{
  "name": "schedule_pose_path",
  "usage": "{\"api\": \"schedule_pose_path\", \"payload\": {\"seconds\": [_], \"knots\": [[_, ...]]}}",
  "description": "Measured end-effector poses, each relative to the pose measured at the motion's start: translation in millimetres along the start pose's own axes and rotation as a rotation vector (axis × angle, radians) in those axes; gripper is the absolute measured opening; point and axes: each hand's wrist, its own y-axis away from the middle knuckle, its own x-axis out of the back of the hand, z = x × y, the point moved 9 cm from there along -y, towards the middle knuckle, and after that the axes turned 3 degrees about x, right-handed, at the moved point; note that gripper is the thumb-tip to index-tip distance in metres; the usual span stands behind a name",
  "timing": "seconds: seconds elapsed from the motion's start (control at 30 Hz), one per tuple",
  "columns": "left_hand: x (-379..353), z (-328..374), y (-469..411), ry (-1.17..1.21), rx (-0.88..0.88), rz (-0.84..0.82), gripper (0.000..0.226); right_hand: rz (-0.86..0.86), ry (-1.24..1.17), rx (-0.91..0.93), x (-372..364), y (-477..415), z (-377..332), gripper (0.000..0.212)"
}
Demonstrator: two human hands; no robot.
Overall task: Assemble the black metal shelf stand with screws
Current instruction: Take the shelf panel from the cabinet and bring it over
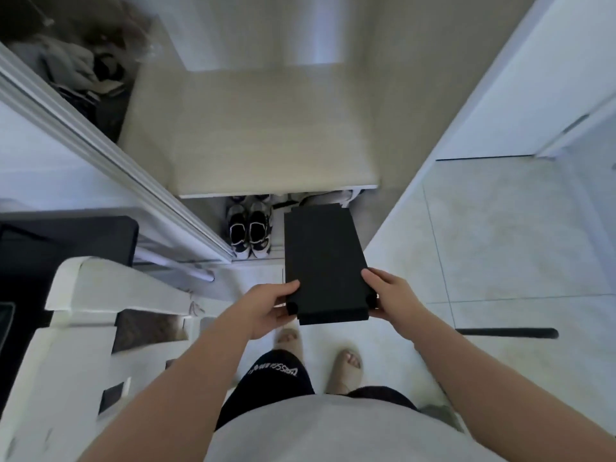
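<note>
I am standing on the pale tiled floor [483, 248], looking down past my grey shirt [333, 428] and black shorts [273, 378] at my feet in beige slippers [345, 365]. Just ahead of my feet I am holding a black metal shelf panel [321, 258] in the air, flat side up, its long side pointing away from me. My left hand [266, 308] is gripping its near left corner and my right hand [391, 296] its near right corner. On each hand the fingers [285, 290] are clamped on the panel, thumb lying on top and the rest curling underneath. A small round black knob [292, 307] is showing at each of the two near corners, right beside my thumbs.

To my left, white foam packing pieces [83, 328] are lying in a stack. To my right, a thin black rod [506, 332] is lying on the floor, well apart from the panel.

Beyond the panel's far end, a pair of black-and-white sneakers [250, 230] is sitting side by side under a built-in bench with a cream cushion [260, 128]. A white sliding door frame [116, 155] is running diagonally along the bench's left side. Behind it, in the far left corner, a blurred heap of clothes [76, 68] is lying. A white door [533, 78] is standing on the far right.
</note>
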Motion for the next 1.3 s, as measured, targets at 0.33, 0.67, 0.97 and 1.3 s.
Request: {"api": "schedule_pose_path", "payload": {"seconds": [0.33, 0.67, 0.97, 1.3], "knots": [[-2, -119, -21, -0.282, 0.25, -0.108, 0.031, 0.276, -0.189, -0.155, 39, 73, 154, 0.013], [14, -211, -75, -0.393, 0.376, -0.105, 0.033, 0.374, -0.236, -0.296, 57, 66, 276, 0.01], [16, -282, -337, -0.479, 0.275, -0.059, 0.028, 0.3, -0.184, -0.264, 117, -152, 441, 0.022], [-14, -386, -577, -0.549, 0.053, -0.091, 0.022, 0.34, 0.03, -0.047, 223, -347, 598, 0.015]]}}
